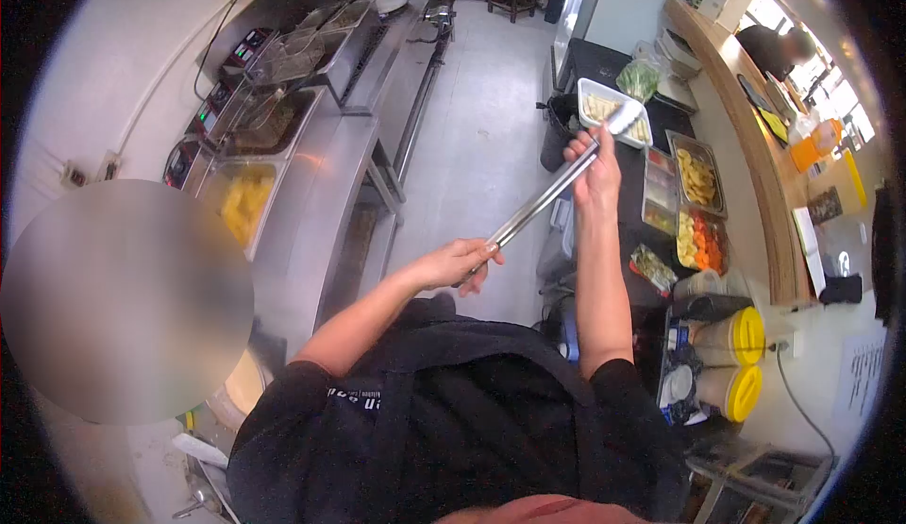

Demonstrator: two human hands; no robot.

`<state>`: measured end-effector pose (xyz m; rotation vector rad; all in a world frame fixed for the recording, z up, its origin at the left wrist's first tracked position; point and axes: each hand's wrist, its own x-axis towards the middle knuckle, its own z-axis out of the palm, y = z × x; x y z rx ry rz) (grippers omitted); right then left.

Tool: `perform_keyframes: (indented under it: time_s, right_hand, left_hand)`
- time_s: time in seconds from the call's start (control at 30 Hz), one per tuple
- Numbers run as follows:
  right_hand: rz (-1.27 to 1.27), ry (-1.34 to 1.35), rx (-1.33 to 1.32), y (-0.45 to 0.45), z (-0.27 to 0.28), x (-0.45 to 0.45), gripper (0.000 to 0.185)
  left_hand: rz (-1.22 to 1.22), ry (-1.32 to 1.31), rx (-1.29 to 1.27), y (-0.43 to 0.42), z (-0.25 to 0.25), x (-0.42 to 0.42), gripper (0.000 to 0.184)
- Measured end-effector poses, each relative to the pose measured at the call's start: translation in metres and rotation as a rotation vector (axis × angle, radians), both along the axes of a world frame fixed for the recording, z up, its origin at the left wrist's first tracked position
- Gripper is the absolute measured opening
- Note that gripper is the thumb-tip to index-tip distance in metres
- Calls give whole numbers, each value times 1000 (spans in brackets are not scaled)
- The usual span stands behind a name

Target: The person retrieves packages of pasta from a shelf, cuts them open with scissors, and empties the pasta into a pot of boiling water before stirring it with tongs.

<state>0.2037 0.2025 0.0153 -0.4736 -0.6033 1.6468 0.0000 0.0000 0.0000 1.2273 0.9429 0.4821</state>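
A pair of long metal tongs stretches diagonally across the front of my body, over the floor between the two counters. My left hand has its fingers closed around the lower end. Farther up, near the rounded tip, my right hand is wrapped around the tongs. That tip overlaps, from this viewpoint, a white tray of pale pieces on the right counter. Whether the tongs' arms are pressed together is hard to tell.
On the left, a steel counter carries fryers with baskets and a vat of yellow pieces. Along the right are trays of cut vegetables, a wooden ledge and yellow-lidded tubs. Another person is beyond the ledge.
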Motion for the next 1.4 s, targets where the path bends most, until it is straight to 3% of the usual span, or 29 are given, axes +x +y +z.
perform_keyframes:
  time_s: [0.07, 0.1, 0.17, 0.3, 0.4, 0.5, 0.57, 0.7, 0.77, 0.87, 0.93, 1.03, 1.1, 1.2, 1.23, 1.3, 1.4]
  right_hand:
    - [-40, -130, -40, -7, 17, -15, 28]
    - [-43, -227, -95, 44, 14, -45, 28]
    - [78, -323, -27, 74, -3, -73, 28]
    - [154, -573, -18, 146, -35, -115, 30]
    - [370, -675, -20, 186, -48, -136, 37]
    - [480, -801, -38, 234, -33, -143, 42]
    - [489, -925, 101, 274, -31, -144, 47]
    - [456, -817, 15, 355, -19, -138, 50]
    - [105, -480, -74, 412, -20, -130, 46]
    - [-46, -633, -59, 507, -40, -119, 39]
    - [-21, -634, -33, 557, -45, -125, 36]
    - [-20, -728, -19, 642, -31, -141, 28]
    - [35, -710, -18, 699, -25, -154, 31]
    - [280, -684, -6, 780, -19, -184, 37]
    - [285, -790, 18, 803, -16, -197, 38]
    - [372, -798, 170, 848, -27, -223, 42]
    - [479, -826, 293, 919, -34, -261, 45]
  left_hand:
    - [247, -45, -45, -1, -4, -1, 41]
    - [207, -3, -84, 69, -14, -22, 41]
    - [412, 208, 114, 115, -31, -37, 39]
    - [422, 159, 183, 230, -33, -57, 40]
    - [471, 240, 330, 310, -29, -74, 39]
    - [473, 159, 356, 392, -32, -98, 40]
    - [493, 108, 345, 442, -37, -101, 41]
    - [492, 7, 311, 542, -41, -98, 39]
    - [443, 51, 375, 600, -48, -98, 35]
    - [356, 78, 492, 682, -61, -88, 29]
    - [328, 65, 579, 733, -64, -86, 27]
    - [422, 44, 727, 832, -41, -84, 39]
    - [412, -22, 566, 880, -19, -99, 38]
    - [572, 22, 640, 959, -31, -124, 38]
    - [610, 23, 608, 974, -28, -132, 38]
    - [762, -52, 432, 1016, -14, -154, 36]
    - [896, -82, 388, 1079, -23, -188, 33]
